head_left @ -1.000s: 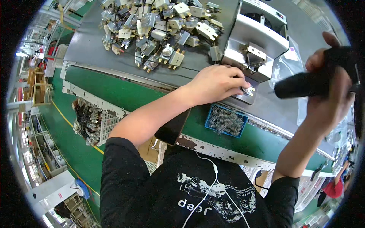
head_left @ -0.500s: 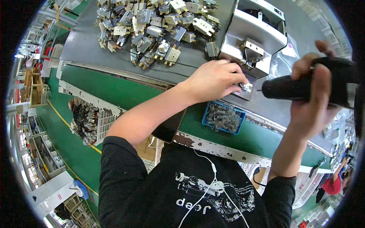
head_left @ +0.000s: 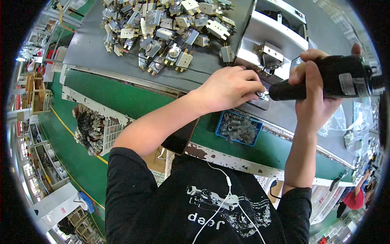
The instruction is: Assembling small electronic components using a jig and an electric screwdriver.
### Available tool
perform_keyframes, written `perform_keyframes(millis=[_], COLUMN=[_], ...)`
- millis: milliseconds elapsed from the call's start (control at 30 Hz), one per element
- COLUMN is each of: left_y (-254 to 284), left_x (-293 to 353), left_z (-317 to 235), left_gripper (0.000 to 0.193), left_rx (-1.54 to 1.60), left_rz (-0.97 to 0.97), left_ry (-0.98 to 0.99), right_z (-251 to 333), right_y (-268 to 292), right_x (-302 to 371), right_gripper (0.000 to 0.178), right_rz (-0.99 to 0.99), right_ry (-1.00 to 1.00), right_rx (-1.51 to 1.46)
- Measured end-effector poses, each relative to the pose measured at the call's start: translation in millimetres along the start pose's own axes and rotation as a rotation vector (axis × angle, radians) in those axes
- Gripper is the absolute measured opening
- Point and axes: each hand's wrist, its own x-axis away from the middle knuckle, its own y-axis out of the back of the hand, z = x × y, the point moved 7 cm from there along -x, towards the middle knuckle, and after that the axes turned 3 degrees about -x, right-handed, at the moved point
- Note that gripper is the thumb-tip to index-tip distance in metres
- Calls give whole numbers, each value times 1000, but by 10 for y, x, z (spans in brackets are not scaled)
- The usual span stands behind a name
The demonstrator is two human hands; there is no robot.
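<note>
My left hand (head_left: 235,87) reaches over the table's near edge, fingers closed on a small metal-and-white part (head_left: 263,96) that they mostly cover. The part is at a metal block in front of a silver box-shaped machine (head_left: 254,34). My right hand (head_left: 315,89) is wrapped round a black electric screwdriver (head_left: 339,73) held nearly level. Its nose points left and its tip meets the part by my left fingertips; exact contact is too small to tell. A single grey part with prongs (head_left: 226,53) lies beside the machine, just beyond my left hand.
A large pile of grey and white pronged parts (head_left: 162,33) covers the table's far left. Below my left hand sits a blue tray (head_left: 258,131) of metal springs (head_left: 239,125). Clear plastic bags (head_left: 359,130) lie at right. A white crate (head_left: 111,136) with dark pieces stands at left.
My right hand has brought the electric screwdriver left, closing the gap to the part. My left hand has stayed almost in place, still gripping the part.
</note>
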Motion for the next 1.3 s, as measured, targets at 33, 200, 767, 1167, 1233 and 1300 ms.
perform_keyframes(millis=[33, 200, 767, 1167, 1233, 1300], left_y=[3, 1, -10, 7, 34, 45], left_x=[-4, -20, -12, -27, -20, -28], left_z=[-2, -10, 4, -44, -57, -86], left_gripper=[20, 21, 23, 23, 24, 24], left_rx=[-3, 46, 55, 62, 25, -9], left_rz=[-1, 1, -26, -13, -30, -45], left_ry=[0, -7, -21, -60, -52, -70], right_z=[69, 30, -28, 34, 52, 54], right_y=[-9, -17, -179, -103, -105, -110], right_x=[-10, -22, -60, -60, -70, -72], right_gripper=[83, 84, 95, 94, 96, 99], right_rz=[3, 35, 331, 294, 373, 429], right_ry=[4, -6, -78, 40, 80, 40], right_rx=[6, 12, -30, -142, -171, -233])
